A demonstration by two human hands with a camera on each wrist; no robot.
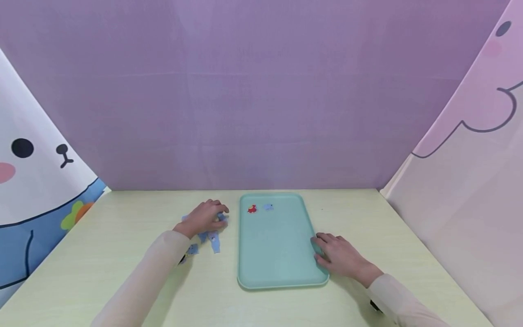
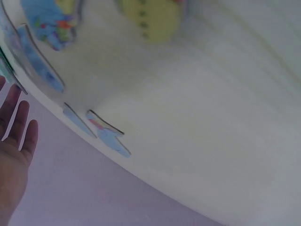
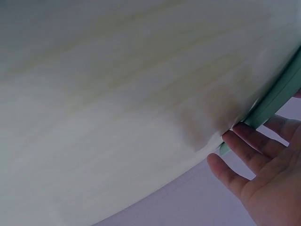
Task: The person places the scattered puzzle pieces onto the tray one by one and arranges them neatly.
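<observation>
My left hand (image 1: 203, 217) hovers low over a loose cluster of blue puzzle pieces (image 1: 214, 241) on the table. Its fingers (image 2: 18, 123) look loosely extended in the left wrist view, and nothing shows held in them. A notched blue piece (image 2: 109, 136) and a yellow piece (image 2: 160, 21) lie nearby. On the right, my right hand (image 1: 341, 255) rests against the long side of a mint-green tray (image 1: 282, 245), relaxed fingers touching its rim. Near the tray's far left corner lie a small red piece (image 1: 252, 209) and a pale blue piece (image 1: 268, 207).
The pale wood-patterned table (image 1: 220, 299) runs back to a purple cloth wall (image 1: 278, 100). Printed cloth panels stand at both sides, one with a white cartoon animal (image 1: 37, 181) on the left.
</observation>
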